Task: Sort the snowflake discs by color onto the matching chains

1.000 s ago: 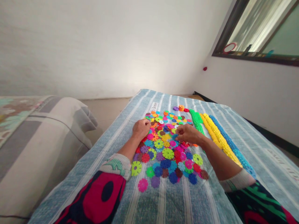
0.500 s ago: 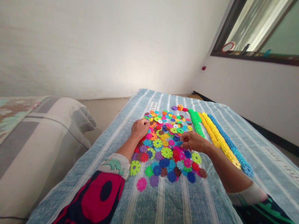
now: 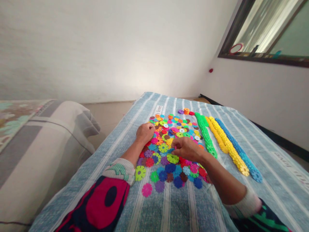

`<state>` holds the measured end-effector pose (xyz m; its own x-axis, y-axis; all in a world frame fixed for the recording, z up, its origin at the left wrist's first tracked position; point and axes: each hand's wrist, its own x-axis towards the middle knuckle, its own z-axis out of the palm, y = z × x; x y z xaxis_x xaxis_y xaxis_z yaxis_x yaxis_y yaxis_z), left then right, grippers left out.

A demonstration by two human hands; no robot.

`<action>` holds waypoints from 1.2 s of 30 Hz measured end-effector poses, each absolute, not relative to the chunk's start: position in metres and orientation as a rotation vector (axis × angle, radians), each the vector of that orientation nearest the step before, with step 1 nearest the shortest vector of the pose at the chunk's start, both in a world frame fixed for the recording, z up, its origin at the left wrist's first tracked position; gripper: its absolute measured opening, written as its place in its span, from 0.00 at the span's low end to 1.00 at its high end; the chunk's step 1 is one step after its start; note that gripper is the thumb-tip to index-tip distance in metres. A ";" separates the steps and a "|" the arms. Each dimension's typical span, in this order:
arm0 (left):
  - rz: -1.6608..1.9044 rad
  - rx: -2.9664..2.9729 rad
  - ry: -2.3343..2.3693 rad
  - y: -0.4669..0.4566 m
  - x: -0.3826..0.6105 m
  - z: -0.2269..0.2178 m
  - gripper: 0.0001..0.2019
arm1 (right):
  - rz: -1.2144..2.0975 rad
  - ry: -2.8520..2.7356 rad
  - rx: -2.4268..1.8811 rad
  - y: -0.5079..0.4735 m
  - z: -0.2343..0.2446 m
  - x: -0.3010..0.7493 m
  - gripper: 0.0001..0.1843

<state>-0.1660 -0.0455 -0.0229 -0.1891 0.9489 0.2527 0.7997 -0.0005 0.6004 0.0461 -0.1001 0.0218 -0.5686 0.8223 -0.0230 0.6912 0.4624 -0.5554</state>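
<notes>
A spread of several small coloured plastic gear-shaped discs (image 3: 169, 151) lies on a blue striped cloth (image 3: 169, 209). My left hand (image 3: 145, 133) rests curled on the left edge of the spread, fingers closed. My right hand (image 3: 185, 149) sits over the middle of the discs, its fingertips pinched together on a small disc near a yellow one. Right of the pile lie three long rows of joined discs: green (image 3: 205, 133), yellow (image 3: 228, 146) and blue (image 3: 238, 151).
A folded grey and white quilt (image 3: 43, 145) lies at the left beside the cloth. White walls stand behind and to the right, with a window (image 3: 270, 30) at the upper right. A single pink disc (image 3: 147, 190) lies apart at the near edge of the pile.
My right hand has moved left and nearer, from the pile's right side to its middle. The left hand has stayed in place.
</notes>
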 end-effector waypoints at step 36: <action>0.918 1.817 2.092 -0.047 -0.163 -0.022 0.13 | 0.398 -2.728 -1.461 -0.075 0.013 0.004 0.15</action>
<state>-0.1633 -0.0475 -0.0216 -0.2100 0.9507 0.2283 0.8119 0.0395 0.5824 0.0044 -0.0752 0.0131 -0.5613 0.8214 -0.1013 0.8161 0.5289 -0.2330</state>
